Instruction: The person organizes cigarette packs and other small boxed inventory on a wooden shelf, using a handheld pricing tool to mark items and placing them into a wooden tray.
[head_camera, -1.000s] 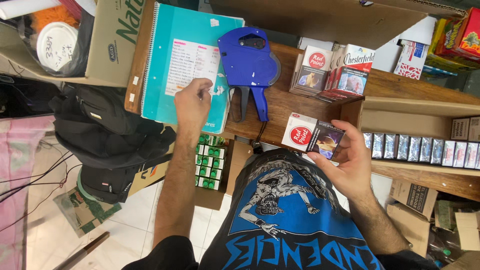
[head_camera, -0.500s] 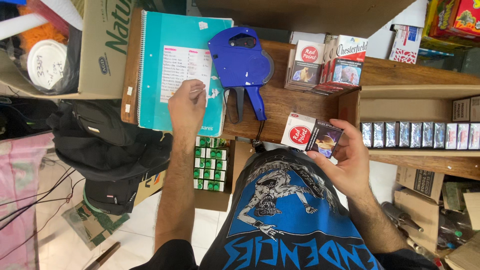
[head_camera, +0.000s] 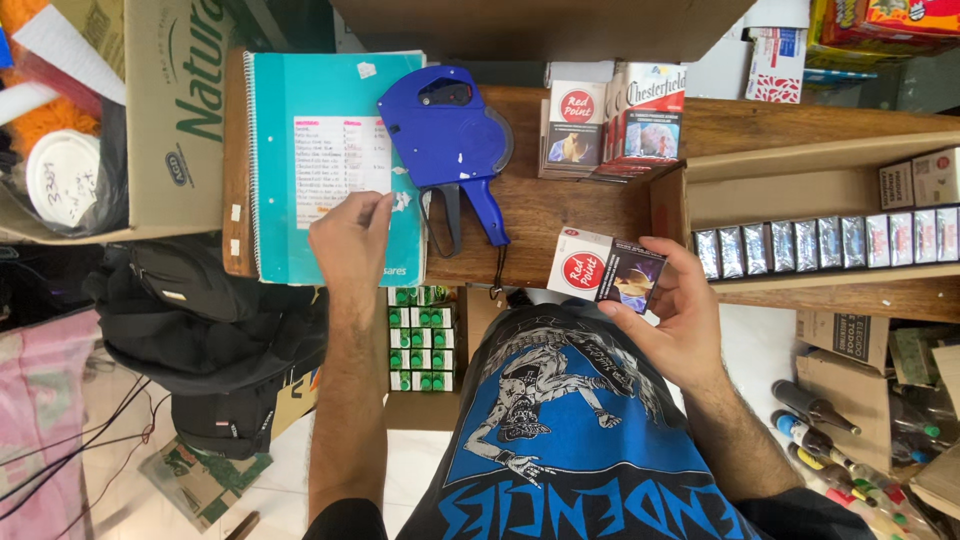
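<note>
Label gun (head_camera: 450, 140) beside notebook (head_camera: 330, 150).

left hand (head_camera: 350, 240) pinching, right hand (head_camera: 668, 310) seemingly gripping

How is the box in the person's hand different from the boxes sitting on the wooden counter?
The box in the right hand is a single white and dark box, lifted off the counter and tilted. The boxes on the wooden counter sit in a stacked group by the blue price gun, with no hand touching them. They share a small rectangular shape, and one counter box has the same white colour with a red circle.
</note>
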